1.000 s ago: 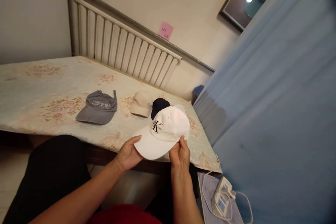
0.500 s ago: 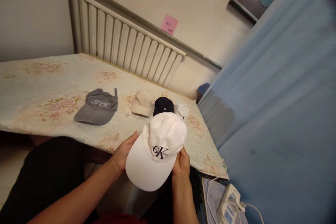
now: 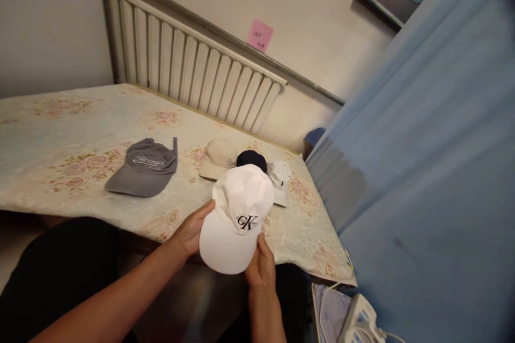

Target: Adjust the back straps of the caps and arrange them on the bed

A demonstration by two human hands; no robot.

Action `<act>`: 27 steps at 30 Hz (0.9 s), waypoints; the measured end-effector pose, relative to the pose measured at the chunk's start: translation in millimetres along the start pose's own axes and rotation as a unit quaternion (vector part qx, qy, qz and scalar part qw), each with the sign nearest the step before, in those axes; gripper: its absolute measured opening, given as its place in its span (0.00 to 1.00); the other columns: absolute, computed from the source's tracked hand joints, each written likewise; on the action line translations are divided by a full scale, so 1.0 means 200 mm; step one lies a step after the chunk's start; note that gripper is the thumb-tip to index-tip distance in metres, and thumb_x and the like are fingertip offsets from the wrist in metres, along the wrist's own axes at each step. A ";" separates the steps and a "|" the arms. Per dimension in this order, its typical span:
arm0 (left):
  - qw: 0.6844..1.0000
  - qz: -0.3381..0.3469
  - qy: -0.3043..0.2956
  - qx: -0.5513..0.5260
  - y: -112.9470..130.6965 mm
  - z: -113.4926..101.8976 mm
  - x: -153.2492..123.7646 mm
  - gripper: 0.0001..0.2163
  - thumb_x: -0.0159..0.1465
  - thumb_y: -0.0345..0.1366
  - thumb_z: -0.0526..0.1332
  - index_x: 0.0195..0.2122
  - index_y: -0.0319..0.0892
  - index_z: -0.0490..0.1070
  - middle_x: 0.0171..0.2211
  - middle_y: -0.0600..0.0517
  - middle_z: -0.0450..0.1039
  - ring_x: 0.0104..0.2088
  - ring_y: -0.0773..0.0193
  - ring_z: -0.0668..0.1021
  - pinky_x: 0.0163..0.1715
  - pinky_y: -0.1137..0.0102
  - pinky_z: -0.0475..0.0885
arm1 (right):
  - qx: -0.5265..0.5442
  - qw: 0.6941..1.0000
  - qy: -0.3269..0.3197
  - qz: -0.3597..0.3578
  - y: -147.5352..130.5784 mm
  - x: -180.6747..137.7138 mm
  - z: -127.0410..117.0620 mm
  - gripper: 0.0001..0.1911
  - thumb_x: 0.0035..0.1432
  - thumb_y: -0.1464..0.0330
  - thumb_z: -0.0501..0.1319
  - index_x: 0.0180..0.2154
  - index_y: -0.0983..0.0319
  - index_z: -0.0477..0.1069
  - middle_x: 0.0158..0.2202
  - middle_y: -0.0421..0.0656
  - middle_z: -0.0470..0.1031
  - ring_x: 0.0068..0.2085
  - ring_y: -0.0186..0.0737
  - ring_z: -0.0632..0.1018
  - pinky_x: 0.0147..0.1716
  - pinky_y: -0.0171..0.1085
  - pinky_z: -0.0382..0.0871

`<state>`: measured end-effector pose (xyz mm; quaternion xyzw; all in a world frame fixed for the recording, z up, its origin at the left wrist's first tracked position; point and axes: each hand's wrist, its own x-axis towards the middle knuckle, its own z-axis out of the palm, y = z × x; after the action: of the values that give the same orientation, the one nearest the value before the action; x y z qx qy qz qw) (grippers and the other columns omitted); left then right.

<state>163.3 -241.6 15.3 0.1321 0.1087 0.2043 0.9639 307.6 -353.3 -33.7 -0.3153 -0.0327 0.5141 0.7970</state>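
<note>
Between my two hands is a white baseball cap (image 3: 243,198) with dark CK letters, its brim towards me. My left hand (image 3: 196,228) grips the cap's left side, thumb on top. On the other side my right hand (image 3: 260,265) holds the brim's right edge; some fingers are hidden beneath. Behind the held cap lie a beige cap (image 3: 220,156), a black cap (image 3: 252,159), partly covered by it, and another white cap (image 3: 279,174) with a small dark emblem. Further left rests a grey cap (image 3: 145,167) with white lettering.
The caps lie on a table with a flowered cloth (image 3: 132,110). A radiator (image 3: 185,59) runs along the wall behind. At the right hangs a blue curtain (image 3: 422,171), with a white power strip (image 3: 362,321) and cables below it. A blue object (image 3: 314,136) sits at the far corner.
Both hands have moved the held white cap slightly up and away from me, with its brim turning left. More of the small white cap behind shows now.
</note>
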 end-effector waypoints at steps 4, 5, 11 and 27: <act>0.996 0.091 0.017 0.014 0.00 -0.01 0.05 0.23 0.64 0.34 0.58 0.60 0.35 0.62 0.44 0.40 0.78 0.44 0.50 0.80 0.52 0.55 0.68 | 0.023 0.999 0.001 -0.028 0.05 0.00 -0.01 0.22 0.49 0.68 0.67 0.48 0.62 0.73 0.45 0.45 0.80 0.48 0.45 0.79 0.59 0.51 0.62; 0.994 0.109 0.020 0.019 0.00 -0.02 0.07 0.23 0.64 0.33 0.58 0.60 0.36 0.62 0.44 0.40 0.78 0.44 0.50 0.80 0.52 0.55 0.68 | 0.029 0.999 0.007 -0.036 0.06 -0.01 -0.01 0.23 0.49 0.68 0.67 0.49 0.61 0.73 0.45 0.45 0.80 0.48 0.45 0.78 0.59 0.51 0.62; 0.986 0.156 0.014 0.052 -0.05 -0.01 0.13 0.21 0.63 0.30 0.59 0.58 0.37 0.63 0.43 0.41 0.79 0.43 0.52 0.80 0.51 0.55 0.70 | 0.063 0.997 0.011 -0.050 0.13 -0.07 0.07 0.27 0.50 0.69 0.66 0.54 0.58 0.68 0.50 0.44 0.77 0.51 0.43 0.77 0.58 0.51 0.63; 0.974 0.221 0.042 0.012 0.00 0.04 0.12 0.19 0.65 0.27 0.55 0.58 0.34 0.63 0.44 0.42 0.78 0.47 0.56 0.78 0.54 0.61 0.69 | 0.038 0.994 0.084 -0.051 0.07 -0.01 0.01 0.19 0.52 0.67 0.64 0.47 0.60 0.73 0.45 0.43 0.80 0.47 0.42 0.79 0.52 0.46 0.70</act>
<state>187.3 -234.0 19.1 0.1560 0.1196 0.4164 0.8877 294.7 -351.2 -38.7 -0.3248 0.0381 0.4448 0.8338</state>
